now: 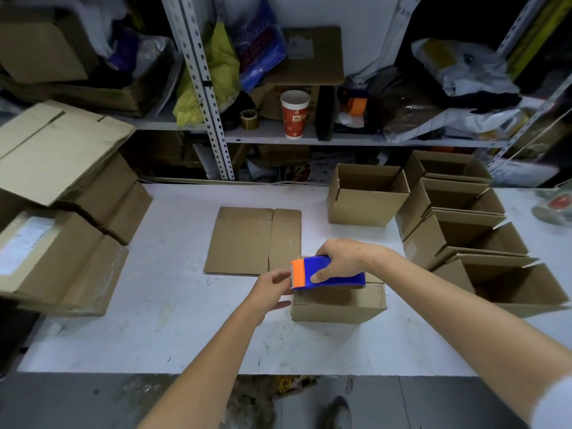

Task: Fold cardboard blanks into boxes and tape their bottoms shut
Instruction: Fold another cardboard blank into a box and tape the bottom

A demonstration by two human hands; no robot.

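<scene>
The right hand [339,258] gripped the dispenser [331,274] from above, fingers curled round its blue body, which lay on top of the box [339,306] on the table [154,335]. The left hand [272,291] rested with fairly straight fingers against the box's left end, just under the dispenser's orange tip. A blank [247,239] lay flat behind.

Left forearm [201,360] and right forearm [464,311] bare; left hand [272,289] and right hand [343,258] bare too; white sleeve [554,407] covers the right upper arm, edge blurred; one shoe [339,413] in view, dark grey, rounded toe, detail too blurred.
</scene>
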